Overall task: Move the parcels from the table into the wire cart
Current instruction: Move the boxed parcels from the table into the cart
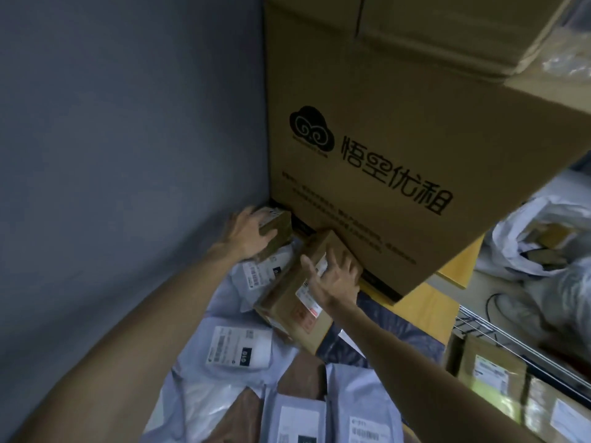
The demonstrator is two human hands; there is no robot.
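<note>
My left hand (pixel 248 233) grips a small brown box (pixel 278 230) at the far corner of the table, against the grey wall. My right hand (pixel 334 276) holds the top of a larger cardboard parcel (pixel 294 302) with white labels, its fingers curled over the far edge. Both boxes lie on several grey mailer bags (pixel 236 350) with printed labels that cover the table. The wire cart (pixel 499 334) stands at the lower right, with labelled cardboard parcels (pixel 492 369) inside it.
A big printed carton (pixel 399 139) towers over the back of the yellow table (pixel 428 302), close behind both hands. A grey wall (pixel 128 139) closes the left side. White plastic sacks (pixel 543 244) lie on the floor at the right.
</note>
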